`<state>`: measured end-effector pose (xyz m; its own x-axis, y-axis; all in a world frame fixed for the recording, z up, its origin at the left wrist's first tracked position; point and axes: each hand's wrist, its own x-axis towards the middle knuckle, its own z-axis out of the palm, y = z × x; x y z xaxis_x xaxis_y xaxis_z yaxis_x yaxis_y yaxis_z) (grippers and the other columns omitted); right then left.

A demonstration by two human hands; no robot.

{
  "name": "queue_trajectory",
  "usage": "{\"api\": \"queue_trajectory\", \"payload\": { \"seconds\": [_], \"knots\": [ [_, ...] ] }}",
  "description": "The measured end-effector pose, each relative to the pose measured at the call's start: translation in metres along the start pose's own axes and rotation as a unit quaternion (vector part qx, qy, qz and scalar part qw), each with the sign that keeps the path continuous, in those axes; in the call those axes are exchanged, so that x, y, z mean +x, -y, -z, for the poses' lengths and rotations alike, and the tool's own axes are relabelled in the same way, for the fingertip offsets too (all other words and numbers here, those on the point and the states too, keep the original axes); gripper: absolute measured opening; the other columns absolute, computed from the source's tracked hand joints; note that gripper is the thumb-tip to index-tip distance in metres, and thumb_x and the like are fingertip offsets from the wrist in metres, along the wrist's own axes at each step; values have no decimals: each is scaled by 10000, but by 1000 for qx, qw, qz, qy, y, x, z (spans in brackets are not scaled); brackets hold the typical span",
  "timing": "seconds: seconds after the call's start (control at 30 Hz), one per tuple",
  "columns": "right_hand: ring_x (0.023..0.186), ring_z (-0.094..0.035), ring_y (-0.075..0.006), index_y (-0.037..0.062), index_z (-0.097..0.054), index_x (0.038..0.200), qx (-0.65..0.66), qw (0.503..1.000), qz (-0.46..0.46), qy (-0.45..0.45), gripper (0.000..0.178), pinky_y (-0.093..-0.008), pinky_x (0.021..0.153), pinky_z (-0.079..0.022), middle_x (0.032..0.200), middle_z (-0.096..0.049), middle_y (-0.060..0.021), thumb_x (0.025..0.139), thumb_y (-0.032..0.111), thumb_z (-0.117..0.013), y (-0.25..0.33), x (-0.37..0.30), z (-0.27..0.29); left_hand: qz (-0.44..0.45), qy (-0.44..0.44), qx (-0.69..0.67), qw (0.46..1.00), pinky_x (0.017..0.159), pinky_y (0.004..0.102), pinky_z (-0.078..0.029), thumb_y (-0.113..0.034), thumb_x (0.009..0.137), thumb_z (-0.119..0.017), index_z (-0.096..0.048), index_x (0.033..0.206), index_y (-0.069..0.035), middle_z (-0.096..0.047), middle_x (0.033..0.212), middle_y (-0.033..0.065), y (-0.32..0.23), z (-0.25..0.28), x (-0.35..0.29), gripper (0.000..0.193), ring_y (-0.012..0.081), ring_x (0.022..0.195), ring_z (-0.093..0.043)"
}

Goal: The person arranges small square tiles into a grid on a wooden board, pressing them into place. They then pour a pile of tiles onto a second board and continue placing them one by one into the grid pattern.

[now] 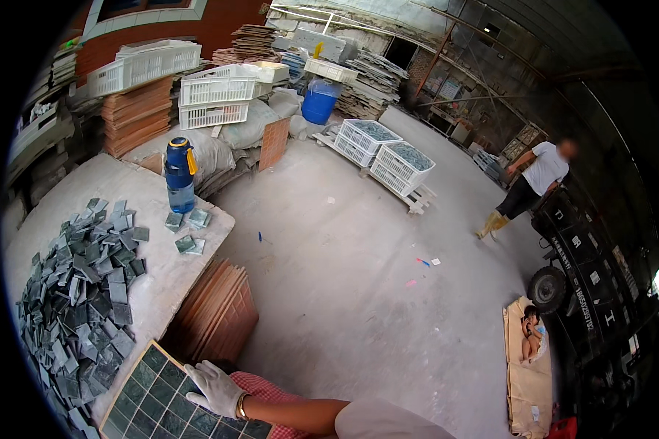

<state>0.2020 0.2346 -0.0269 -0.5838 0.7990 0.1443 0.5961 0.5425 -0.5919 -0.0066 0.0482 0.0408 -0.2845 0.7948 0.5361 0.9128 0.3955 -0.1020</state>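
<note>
My right hand (216, 390), in a white glove, reaches in from the lower edge. Its fingers are stretched out and apart over a framed sheet of dark green square tiles (156, 385), touching its upper right side. The tiles sit in rows with pale gaps between them. A large heap of loose green-grey stone tiles (88, 282) lies on the pale tabletop (165, 282) beyond the sheet. Several loose tiles (188, 244) rest apart from the heap, near a blue bottle (180, 175) with a yellow strap. My left hand is out of the picture.
Reddish-brown boards (216, 304) stand beside the table. White crates of tiles (403, 162) sit on a pallet, with a blue barrel (319, 102) behind. At right, a person (542, 172) stands near a dark vehicle (589, 278); a small child (532, 336) is on flattened cardboard (527, 391).
</note>
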Motion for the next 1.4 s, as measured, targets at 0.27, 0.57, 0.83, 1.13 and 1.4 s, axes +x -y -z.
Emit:
{"api": "queue_trajectory", "payload": {
  "seconds": [0.27,0.57,0.83,1.13,1.4],
  "knots": [
    [1101,-498,-371,-95,-365,1296,-18,991,101,-85,657,-444,1048,-326,1160,-533,-241,887,374,-578,9,14,-11,83,70,-117,987,1093,454,-284,-337,959,-502,-361,1400,11,-358,1434,236,16,4,-93,579,411,1325,-330],
    [1153,-510,-416,-69,-449,1278,32,994,76,68,544,-438,989,-401,1245,-523,-279,866,246,-617,-40,3,22,298,264,-213,892,1094,477,-239,-499,891,-489,-283,1411,42,-318,1437,265,32,35,-213,778,416,1336,-300],
    [1184,-497,-320,-44,-465,1292,98,984,-13,151,484,-363,1004,-362,1292,-523,-211,965,313,-467,-46,19,55,521,248,-26,816,1076,439,-269,-470,887,-517,-342,1386,6,-370,1427,203,62,55,-296,712,348,1333,-327],
    [1228,-445,-389,-31,-453,1318,-61,962,190,188,445,-411,1048,-365,1372,-441,-216,967,241,-429,-133,26,6,460,141,-91,872,1073,431,-283,-438,877,-550,-389,1351,13,-417,1389,200,74,14,-232,673,348,1308,-359],
    [996,-604,-216,-39,-561,1192,72,988,28,134,395,-295,868,-467,1069,-636,-125,968,278,-488,-123,23,35,424,125,-264,857,1067,436,-304,-320,858,-605,-373,1363,11,-407,1382,226,44,-9,-187,647,357,1295,-370]
  ]
}}
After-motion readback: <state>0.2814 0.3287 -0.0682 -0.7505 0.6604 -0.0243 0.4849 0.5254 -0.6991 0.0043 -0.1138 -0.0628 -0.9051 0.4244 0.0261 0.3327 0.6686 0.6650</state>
